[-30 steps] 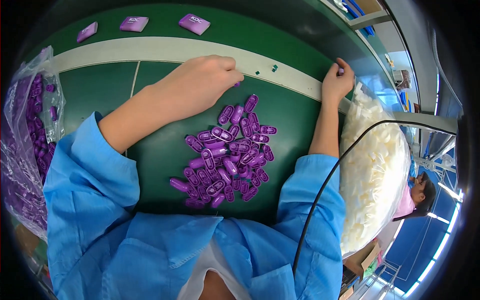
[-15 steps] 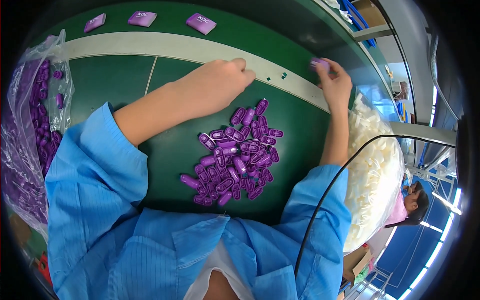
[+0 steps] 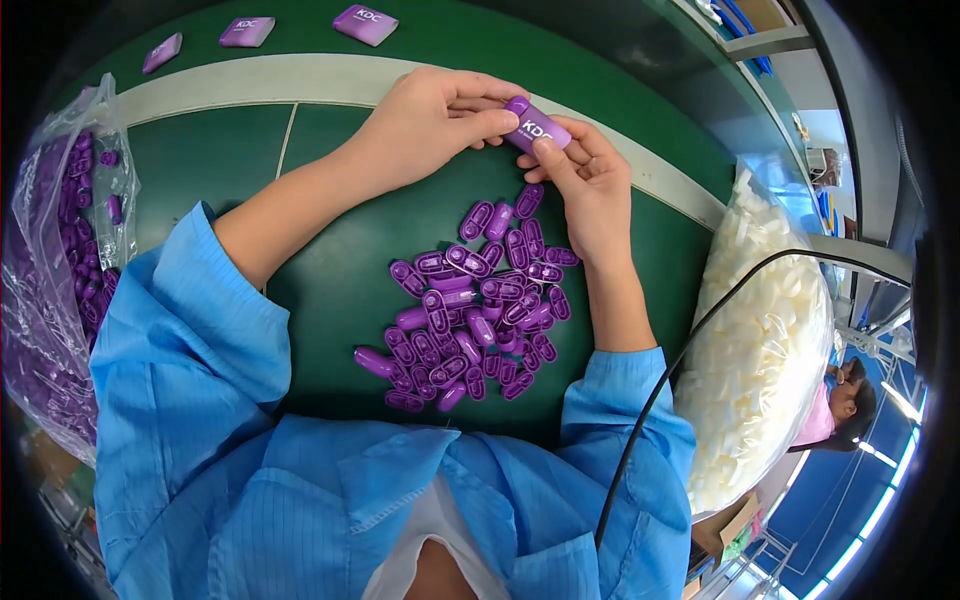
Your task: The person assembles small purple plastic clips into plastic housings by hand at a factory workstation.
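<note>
Both my hands meet over the pale strip beyond a pile of glossy purple oval caps (image 3: 470, 310). My right hand (image 3: 597, 185) grips a flat purple case (image 3: 545, 127) with white print, its thumb on the front face. At the case's left end, my left hand (image 3: 425, 125) pinches a small purple cap (image 3: 517, 104) between thumb and fingers. The cap touches the case or sits right against it; whether it is seated I cannot tell. Many caps in the pile lie with their hollow side up, others with the rounded side up.
Three similar purple cases (image 3: 366, 26) lie on the green belt at the far left. A clear bag of purple caps (image 3: 65, 270) stands at the left. On the right bulges a bag of cream-white parts (image 3: 755, 370). A black cable (image 3: 655, 390) crosses my right sleeve. Another person (image 3: 840, 405) sits farther right.
My right hand has come left and nearer from over the belt, bringing the purple case to my left hand. The cases on the belt appear farther left as the view shifts.
</note>
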Available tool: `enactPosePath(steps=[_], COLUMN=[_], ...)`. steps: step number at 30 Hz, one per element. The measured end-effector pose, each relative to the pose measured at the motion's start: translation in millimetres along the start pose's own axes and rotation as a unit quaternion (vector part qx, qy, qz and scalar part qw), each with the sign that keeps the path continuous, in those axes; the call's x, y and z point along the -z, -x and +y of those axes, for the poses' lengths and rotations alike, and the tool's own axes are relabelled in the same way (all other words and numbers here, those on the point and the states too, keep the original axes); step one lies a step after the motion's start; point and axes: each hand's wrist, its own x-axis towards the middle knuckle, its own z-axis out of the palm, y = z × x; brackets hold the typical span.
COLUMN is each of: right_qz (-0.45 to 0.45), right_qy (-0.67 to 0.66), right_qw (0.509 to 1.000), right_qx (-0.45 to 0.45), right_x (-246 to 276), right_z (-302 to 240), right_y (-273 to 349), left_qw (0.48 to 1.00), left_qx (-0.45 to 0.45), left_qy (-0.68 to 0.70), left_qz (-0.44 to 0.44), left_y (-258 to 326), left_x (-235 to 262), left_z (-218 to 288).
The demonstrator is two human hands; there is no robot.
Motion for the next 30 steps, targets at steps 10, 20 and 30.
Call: enactPosePath(steps=[10, 20, 30], right_qz=[0.012, 0.072, 0.069], right_qy=[0.024, 0.1, 0.083], right_qw=[0.998, 0.988, 0.992], right_qx=[0.053, 0.094, 0.071], right_x=[-1.0, -21.2, 0.4], right_z=[3.8, -7.9, 1.6], right_y=[7.7, 17.2, -5.2], left_qw=[0.989, 0.905, 0.978], left_qx=[-0.072, -0.15, -0.064], left_qy=[-0.127, -0.39, -0.181], left_qz=[0.011, 0.084, 0.075], left_y=[7.0, 32.4, -11.1], left_x=[-1.6, -30.2, 9.4], left_z=[5.5, 16.0, -1.1])
